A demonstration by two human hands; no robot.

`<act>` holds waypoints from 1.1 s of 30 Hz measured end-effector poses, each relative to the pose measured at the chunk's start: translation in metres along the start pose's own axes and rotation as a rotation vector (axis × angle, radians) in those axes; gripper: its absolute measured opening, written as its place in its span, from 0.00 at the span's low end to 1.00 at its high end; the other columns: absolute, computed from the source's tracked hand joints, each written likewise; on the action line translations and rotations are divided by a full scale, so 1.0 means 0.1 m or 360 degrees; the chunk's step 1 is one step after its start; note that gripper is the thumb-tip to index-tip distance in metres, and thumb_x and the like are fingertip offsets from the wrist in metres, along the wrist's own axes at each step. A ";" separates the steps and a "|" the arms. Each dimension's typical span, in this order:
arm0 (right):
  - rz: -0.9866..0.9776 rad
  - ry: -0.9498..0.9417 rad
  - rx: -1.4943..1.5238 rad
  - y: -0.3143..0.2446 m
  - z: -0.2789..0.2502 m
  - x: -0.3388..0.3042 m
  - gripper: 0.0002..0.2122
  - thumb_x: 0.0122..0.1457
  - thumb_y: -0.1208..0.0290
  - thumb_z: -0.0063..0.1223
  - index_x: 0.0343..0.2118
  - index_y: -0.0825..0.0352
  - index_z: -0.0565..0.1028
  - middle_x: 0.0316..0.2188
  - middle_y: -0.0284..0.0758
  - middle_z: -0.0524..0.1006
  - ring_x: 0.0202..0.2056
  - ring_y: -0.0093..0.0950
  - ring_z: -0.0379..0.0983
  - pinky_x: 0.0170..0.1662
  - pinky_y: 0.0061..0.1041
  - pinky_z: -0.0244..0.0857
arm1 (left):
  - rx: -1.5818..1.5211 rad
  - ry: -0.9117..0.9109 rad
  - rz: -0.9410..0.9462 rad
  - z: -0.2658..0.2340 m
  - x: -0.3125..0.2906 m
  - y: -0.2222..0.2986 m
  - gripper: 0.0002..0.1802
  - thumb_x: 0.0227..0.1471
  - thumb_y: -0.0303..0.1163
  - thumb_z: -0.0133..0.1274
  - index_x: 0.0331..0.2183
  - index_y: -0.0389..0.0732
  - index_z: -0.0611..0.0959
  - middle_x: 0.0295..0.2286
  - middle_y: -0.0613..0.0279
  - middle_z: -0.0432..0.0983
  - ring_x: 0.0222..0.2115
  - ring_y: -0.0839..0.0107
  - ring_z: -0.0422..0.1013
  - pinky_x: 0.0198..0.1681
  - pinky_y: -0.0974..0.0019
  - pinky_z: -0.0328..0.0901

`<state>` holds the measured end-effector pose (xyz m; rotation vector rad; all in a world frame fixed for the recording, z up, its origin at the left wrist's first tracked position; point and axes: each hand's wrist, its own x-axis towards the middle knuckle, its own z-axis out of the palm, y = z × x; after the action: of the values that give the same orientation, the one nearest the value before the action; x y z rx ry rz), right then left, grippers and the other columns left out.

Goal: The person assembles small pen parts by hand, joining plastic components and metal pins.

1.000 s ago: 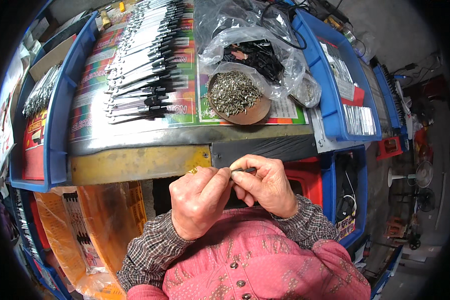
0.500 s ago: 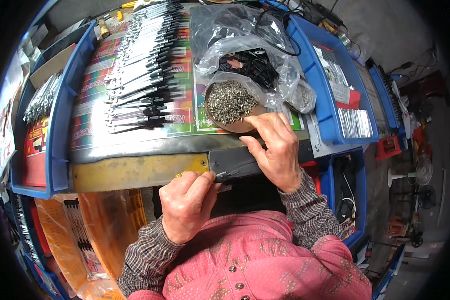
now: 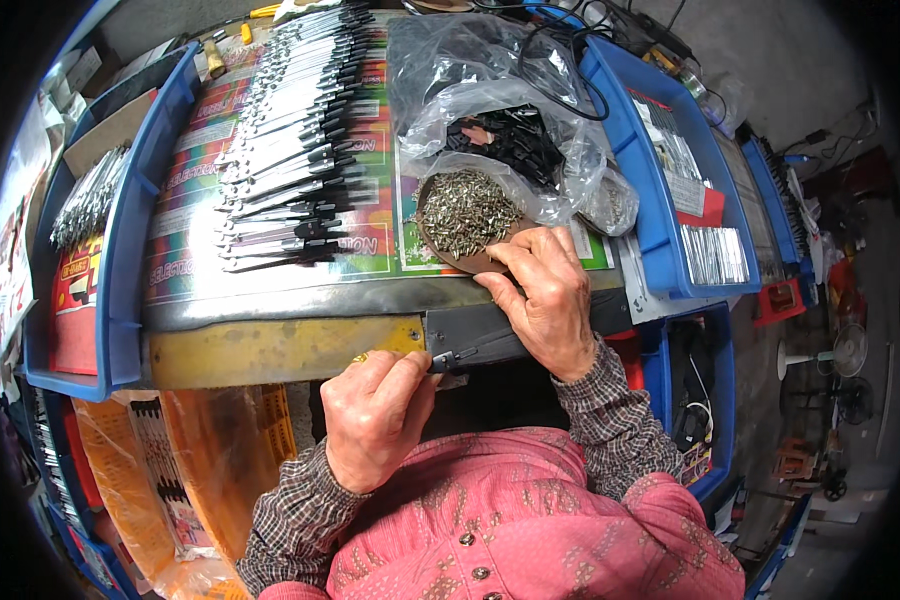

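My left hand [image 3: 378, 412] is closed, pinching a small black plastic piece [image 3: 452, 360] between thumb and fingertips, just off the bench's front edge. A thin dark tip of the piece sticks out to the right, while its other end is hidden by the fingers. My right hand [image 3: 545, 300] reaches over the near right rim of a round brown dish [image 3: 475, 264]. Its index fingertip is by the pile of small silver metal pins [image 3: 467, 212], with the thumb lower and apart; I see nothing between them.
Slim silver pieces with black ends [image 3: 295, 150] lie in a long row on the bench. Behind the dish, a clear plastic bag [image 3: 440, 65] holds black parts [image 3: 530, 150]. Blue trays stand left [image 3: 120, 310] and right [image 3: 670, 235]. A black cable [image 3: 595, 100] loops at the back.
The right thumb and index finger have drawn slightly closer together at the dish. My left hand keeps its pinch on the black piece. The whole view has shifted a little.
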<state>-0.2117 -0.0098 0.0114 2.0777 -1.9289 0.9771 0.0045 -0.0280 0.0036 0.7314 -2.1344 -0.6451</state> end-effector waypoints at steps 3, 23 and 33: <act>-0.0003 0.0008 0.0064 0.00 0.01 -0.01 0.10 0.45 0.74 0.64 0.31 0.68 0.77 0.30 0.36 0.72 0.35 0.36 0.68 0.37 0.33 0.64 | 0.0000 0.0006 0.0000 0.01 -0.02 -0.01 0.13 0.37 0.18 0.63 0.30 0.37 0.79 0.20 0.58 0.71 0.19 0.60 0.69 0.22 0.62 0.63; 0.0006 -0.0079 0.0962 -0.43 -0.20 -0.34 0.09 0.46 0.82 0.62 0.30 0.67 0.74 0.27 0.34 0.75 0.32 0.33 0.72 0.37 0.29 0.66 | -0.0209 -0.0165 -0.0176 -0.06 -0.03 0.16 0.10 0.40 0.19 0.62 0.29 0.35 0.81 0.19 0.59 0.71 0.16 0.70 0.67 0.19 0.69 0.61; 0.0016 -0.0030 0.0996 -0.50 -0.20 -0.45 0.08 0.45 0.81 0.62 0.29 0.67 0.74 0.29 0.34 0.76 0.33 0.33 0.72 0.39 0.30 0.66 | -0.0169 -0.0171 -0.0138 -0.03 -0.07 0.22 0.11 0.40 0.21 0.63 0.30 0.37 0.80 0.20 0.57 0.70 0.18 0.63 0.69 0.21 0.64 0.63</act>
<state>-0.1702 0.0467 0.0183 2.3697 -1.7946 1.7462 0.0048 -0.0083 0.0161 0.7492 -2.1560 -0.8551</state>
